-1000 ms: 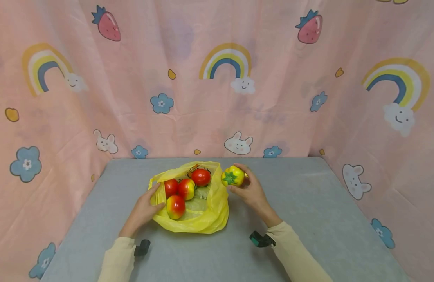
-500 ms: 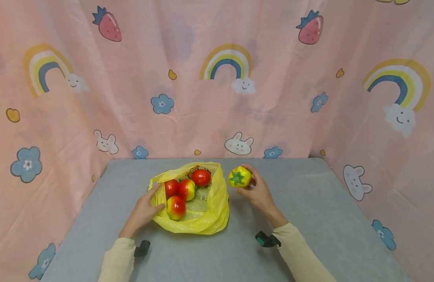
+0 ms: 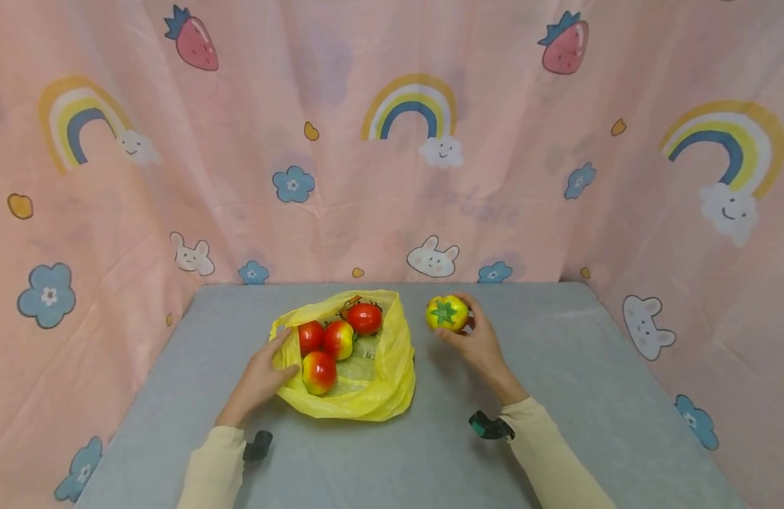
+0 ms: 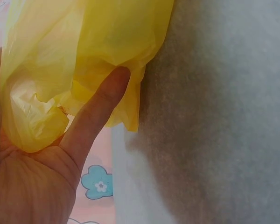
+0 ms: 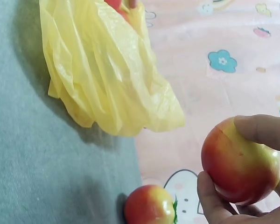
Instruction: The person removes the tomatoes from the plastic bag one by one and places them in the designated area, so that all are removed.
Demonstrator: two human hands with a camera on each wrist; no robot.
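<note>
A yellow plastic bag stands on the table with its mouth spread, holding several shiny red and red-and-yellow toy tomatoes. At its left side my left hand holds the bag, thumb on the near side; the other fingers are mostly hidden by the plastic. My right hand holds a toy tomato apart from the bag, to its right, its green star-shaped leaf facing the head camera. In the right wrist view another red-and-yellow tomato with a green leaf shows below; it cannot be made out in the head view.
A grey table lies beneath everything. Pink patterned cloth hangs behind it and along both sides. Black straps or devices sit on both wrists.
My right hand has moved to the right with the toy tomato, away from the bag. My left hand and the bag stay nearly where they were.
</note>
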